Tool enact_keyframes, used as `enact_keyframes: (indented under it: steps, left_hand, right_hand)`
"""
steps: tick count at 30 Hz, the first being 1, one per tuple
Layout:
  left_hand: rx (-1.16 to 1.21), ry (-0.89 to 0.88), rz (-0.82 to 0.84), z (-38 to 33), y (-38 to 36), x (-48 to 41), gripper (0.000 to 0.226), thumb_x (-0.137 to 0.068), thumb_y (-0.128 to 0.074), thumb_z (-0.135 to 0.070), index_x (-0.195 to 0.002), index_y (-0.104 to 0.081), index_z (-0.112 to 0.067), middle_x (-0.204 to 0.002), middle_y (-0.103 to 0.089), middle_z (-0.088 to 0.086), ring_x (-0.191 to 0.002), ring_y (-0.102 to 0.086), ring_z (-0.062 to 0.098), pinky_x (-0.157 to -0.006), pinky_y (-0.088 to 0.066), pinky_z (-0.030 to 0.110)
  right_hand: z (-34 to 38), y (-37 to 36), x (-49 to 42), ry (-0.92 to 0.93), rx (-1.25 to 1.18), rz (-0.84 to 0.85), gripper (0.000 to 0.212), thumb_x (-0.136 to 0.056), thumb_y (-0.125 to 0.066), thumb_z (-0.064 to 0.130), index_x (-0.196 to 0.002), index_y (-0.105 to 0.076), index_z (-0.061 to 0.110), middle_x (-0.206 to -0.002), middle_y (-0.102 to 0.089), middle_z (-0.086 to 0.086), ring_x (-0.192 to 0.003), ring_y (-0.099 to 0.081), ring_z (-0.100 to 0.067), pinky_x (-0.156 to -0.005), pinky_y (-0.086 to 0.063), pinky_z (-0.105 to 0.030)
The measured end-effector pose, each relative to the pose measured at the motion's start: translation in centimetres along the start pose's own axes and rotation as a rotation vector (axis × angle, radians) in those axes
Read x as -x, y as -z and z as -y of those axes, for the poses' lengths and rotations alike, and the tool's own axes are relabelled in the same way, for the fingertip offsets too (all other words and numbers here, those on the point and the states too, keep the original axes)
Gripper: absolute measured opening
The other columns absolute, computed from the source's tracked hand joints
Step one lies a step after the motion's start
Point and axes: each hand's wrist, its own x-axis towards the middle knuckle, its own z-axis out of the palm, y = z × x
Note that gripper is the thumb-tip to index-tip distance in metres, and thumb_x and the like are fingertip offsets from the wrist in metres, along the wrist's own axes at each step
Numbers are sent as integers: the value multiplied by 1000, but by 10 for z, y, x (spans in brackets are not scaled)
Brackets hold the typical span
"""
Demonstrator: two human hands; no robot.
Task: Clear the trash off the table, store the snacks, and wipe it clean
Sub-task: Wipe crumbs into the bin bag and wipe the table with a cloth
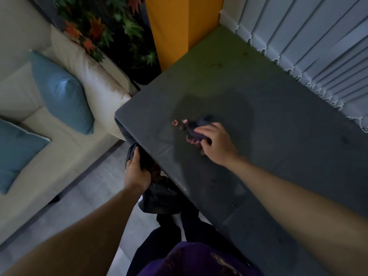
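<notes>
Sweeping well means the right grip point(217, 140), clamped on the cloth point(196, 126), herds the pink scraps point(175, 122) off the bench point(258, 116) into the bag point(159, 196) the left grip point(137, 172) clutches.

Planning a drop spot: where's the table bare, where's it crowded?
Bare: the far end of the table between yellow pillar and blinds; also the stretch right of the right forearm. Crowded: mid-table, where the right hand grips a cloth by pink scraps, and the edge where the left hand holds a bag.

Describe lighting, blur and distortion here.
Head view: dim, bluish light; the right hand and the dark cloth it grips are motion-blurred on the grey table; the black bag the left hand holds below the edge loses detail; wide-angle lens swells the right forearm.
</notes>
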Motion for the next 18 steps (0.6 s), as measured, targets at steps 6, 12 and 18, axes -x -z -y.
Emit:
enact_keyframes:
  steps: [6, 12, 18]
  left_hand:
    - [-13, -8, 6, 2, 5, 2, 93, -84, -44, 8, -160, -10, -31, -159, -29, 12, -143, -33, 35, -113, -39, 43]
    - [-32, -13, 11, 6, 15, 5, 90, -86, -48, 5, -161, -10, -29, -156, -32, 14, -140, -37, 37, -112, -39, 44]
    - [-38, -33, 28, 11, 23, 4, 89, -86, -51, 3, -160, -13, -29, -158, -31, 14, -142, -35, 36, -114, -37, 46]
  right_hand:
    - [0, -2, -19, -408, 67, -267, 44, -81, -53, -2, -123, -66, 4, -124, -65, -11, -115, -50, -34, -103, -36, -31]
    - [21, -7, -42, -283, 47, -144, 35, -80, -54, 0, -109, -73, 8, -112, -70, -9, -108, -54, -30, -93, -39, -26]
    - [45, -35, -60, -120, 39, 90, 41, -82, -53, -6, -118, -70, 4, -123, -68, -9, -119, -50, -32, -106, -34, -29]
